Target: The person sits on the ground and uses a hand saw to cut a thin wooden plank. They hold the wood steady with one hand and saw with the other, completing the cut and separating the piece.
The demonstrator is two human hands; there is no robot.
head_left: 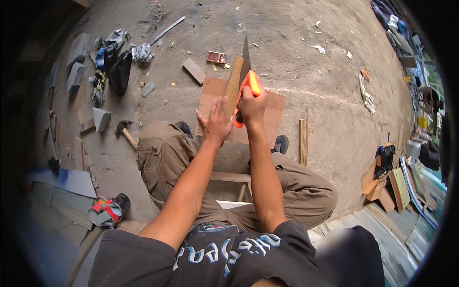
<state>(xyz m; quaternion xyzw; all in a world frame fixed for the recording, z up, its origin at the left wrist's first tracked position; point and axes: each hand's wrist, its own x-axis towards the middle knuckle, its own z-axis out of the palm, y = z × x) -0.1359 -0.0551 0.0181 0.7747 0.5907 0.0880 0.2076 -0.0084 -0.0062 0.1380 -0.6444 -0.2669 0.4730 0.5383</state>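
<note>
My right hand [252,104] is closed around the orange handle of a handsaw [255,82]. The saw's blade points away from me, along the right side of a narrow wooden strip [234,81]. The strip lies lengthwise on a flat brown board [271,111] between my feet. My left hand [216,122] lies flat with fingers spread, pressing on the strip's near end and the board. Whether the saw teeth touch the strip is hidden by the blade and handle.
A small wood block [194,71] and a red packet [217,57] lie beyond the board. A hammer [126,134] rests left of my knee, near a black bag [118,69]. Thin wood strips [303,142] lie to the right. A paint can [111,209] stands lower left.
</note>
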